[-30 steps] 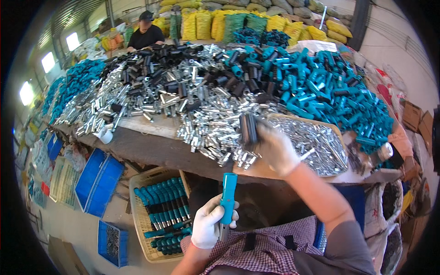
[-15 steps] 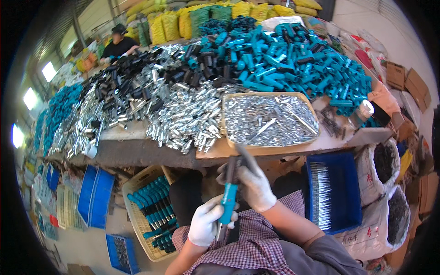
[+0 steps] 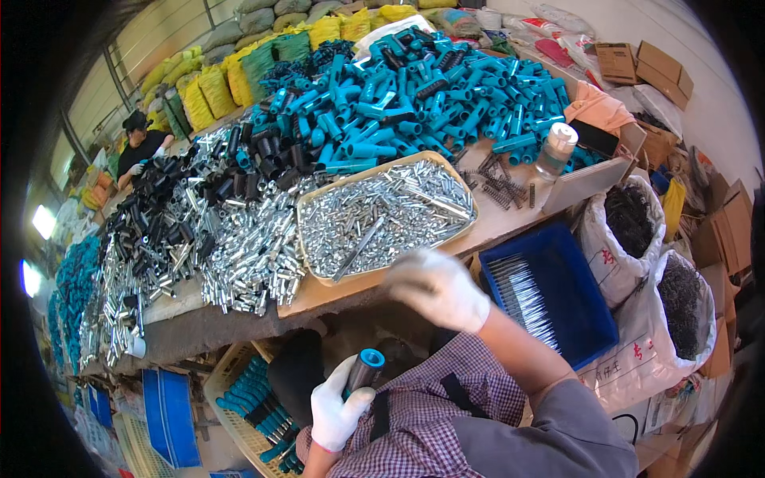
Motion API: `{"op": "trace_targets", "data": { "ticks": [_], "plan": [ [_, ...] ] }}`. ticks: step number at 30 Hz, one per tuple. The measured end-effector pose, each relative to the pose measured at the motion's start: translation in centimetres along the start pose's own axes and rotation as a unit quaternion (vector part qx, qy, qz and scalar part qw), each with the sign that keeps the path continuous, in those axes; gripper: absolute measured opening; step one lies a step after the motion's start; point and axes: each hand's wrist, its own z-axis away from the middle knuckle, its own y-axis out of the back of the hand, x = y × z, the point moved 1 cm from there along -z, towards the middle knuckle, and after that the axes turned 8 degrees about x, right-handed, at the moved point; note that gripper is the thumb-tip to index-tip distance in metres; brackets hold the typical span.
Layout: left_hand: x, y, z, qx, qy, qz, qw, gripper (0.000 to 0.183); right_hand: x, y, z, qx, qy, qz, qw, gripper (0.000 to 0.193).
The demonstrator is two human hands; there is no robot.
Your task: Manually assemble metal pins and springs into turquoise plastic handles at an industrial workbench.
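Observation:
My left hand (image 3: pixel 339 410), in a white glove, grips a dark cylindrical tool body with a teal ring-shaped end (image 3: pixel 367 365). Its hollow end points up and away from me, and the rest hides behind my fingers and lap. Blurred by motion, my gloved right hand (image 3: pixel 442 288) is at the bench edge, close to the near rim of a shallow tan tray (image 3: pixel 312 269). Small shiny metal pins and sleeves (image 3: pixel 374 219) fill that tray. The right fingers are smeared, so I cannot make out anything in them.
Teal tubes (image 3: pixel 446 95), black sleeves (image 3: pixel 207 171) and silver parts (image 3: pixel 255 263) are heaped across the bench. Springs (image 3: pixel 502 187) lie beside a clear bottle (image 3: pixel 555 151). A blue bin (image 3: pixel 586 319) holds rods; teal tools fill a basket (image 3: pixel 213 386). Another person (image 3: pixel 143 147) works far left.
My right hand has let go of the tool body and moved away to the right, toward the tray. The left hand keeps hold, with the piece's end now tilted toward view. My view has turned right.

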Motion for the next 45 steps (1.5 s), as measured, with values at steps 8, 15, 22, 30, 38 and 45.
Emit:
{"op": "trace_targets", "data": {
  "ticks": [8,15,22,30,38,45],
  "plan": [
    [-1.0,-0.5,0.0,-0.003,0.018,-0.071,0.997,0.060,14.6,11.2,-0.6,0.169,-0.176,0.322,0.915,0.011],
    [-0.2,-1.4,-0.3,-0.027,-0.014,-0.088,0.996,0.069,19.2,9.2,-4.0,0.019,-0.194,0.391,0.899,0.022],
    [-0.6,-1.3,-0.7,-0.010,-0.023,-0.068,0.997,0.081,18.8,9.6,-4.6,-0.118,-0.232,0.417,0.871,0.033],
    [-0.1,-1.4,-1.9,-0.028,-0.021,-0.100,0.994,0.069,22.2,12.9,-0.6,0.195,-0.148,0.327,0.913,0.024],
    [1.1,-0.7,-3.7,-0.032,0.013,-0.059,0.998,0.075,1.4,2.7,-1.0,-0.151,-0.014,-0.151,0.977,0.020],
    [1.4,2.0,-4.3,-0.011,-0.120,-0.220,0.968,0.063,-2.7,-3.0,-1.7,-0.222,0.030,-0.056,0.973,0.012]
  ]
}}
